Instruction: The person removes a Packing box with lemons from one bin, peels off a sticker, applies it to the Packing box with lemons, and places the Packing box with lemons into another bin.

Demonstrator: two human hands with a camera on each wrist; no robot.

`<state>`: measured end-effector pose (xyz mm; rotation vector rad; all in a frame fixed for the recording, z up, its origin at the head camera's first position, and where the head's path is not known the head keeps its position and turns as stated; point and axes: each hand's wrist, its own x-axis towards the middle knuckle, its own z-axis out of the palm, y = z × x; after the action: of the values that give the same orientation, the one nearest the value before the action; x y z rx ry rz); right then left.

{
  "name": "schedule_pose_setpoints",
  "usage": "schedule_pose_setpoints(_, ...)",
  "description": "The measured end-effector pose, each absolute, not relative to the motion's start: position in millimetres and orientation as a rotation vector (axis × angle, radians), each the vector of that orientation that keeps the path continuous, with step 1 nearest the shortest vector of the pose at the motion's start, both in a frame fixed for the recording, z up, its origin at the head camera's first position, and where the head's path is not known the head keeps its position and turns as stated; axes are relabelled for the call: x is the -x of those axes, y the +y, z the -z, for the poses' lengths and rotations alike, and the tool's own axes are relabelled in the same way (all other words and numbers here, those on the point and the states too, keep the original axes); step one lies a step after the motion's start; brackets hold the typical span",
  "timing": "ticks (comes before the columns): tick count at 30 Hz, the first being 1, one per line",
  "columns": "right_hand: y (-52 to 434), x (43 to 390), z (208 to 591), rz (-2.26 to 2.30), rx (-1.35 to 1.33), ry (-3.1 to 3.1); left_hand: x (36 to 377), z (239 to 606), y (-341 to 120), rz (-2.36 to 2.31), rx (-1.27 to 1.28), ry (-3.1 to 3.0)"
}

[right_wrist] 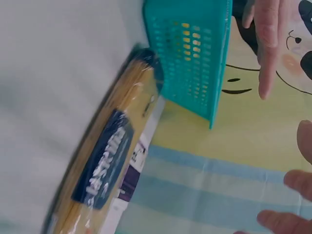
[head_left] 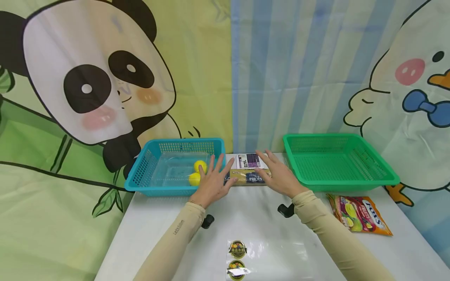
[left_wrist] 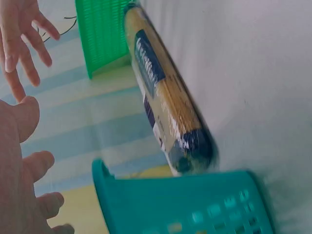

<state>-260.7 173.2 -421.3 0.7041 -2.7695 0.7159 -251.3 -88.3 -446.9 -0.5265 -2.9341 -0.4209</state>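
Observation:
Both hands are spread with nothing in them, on either side of a pack of spaghetti (head_left: 242, 177). My left hand (head_left: 211, 184) hovers by the right end of the blue basket (head_left: 161, 191), in front of two lemons (head_left: 194, 179) inside it. My right hand (head_left: 283, 179) is near the left end of the green basket (head_left: 337, 182). The spaghetti, in clear wrap with a dark blue label, lies between the baskets. Behind it is a white package (head_left: 242, 161) with a purple label. In the left wrist view the spaghetti (left_wrist: 170, 100) shows apart from the fingers.
A clear plastic container (head_left: 172, 168) lies in the blue basket beside the lemons. On the right of the white table (head_left: 197, 257) rests a Fox's candy bag (head_left: 363, 214). A clear sheet with round stickers (head_left: 238, 249) lies at the front. A cartoon curtain (head_left: 260, 78) hangs behind.

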Motion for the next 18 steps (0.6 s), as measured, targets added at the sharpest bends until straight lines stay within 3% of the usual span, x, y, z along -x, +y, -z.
schedule_pose_setpoints(9,143,268,414,-0.827,-0.945,-2.629,228,442,-131,0.514,0.581,-2.636)
schedule_pose_setpoints(18,112,281,396,-0.911,-1.034,-2.615,222,447,-172,0.527,0.409,-2.59)
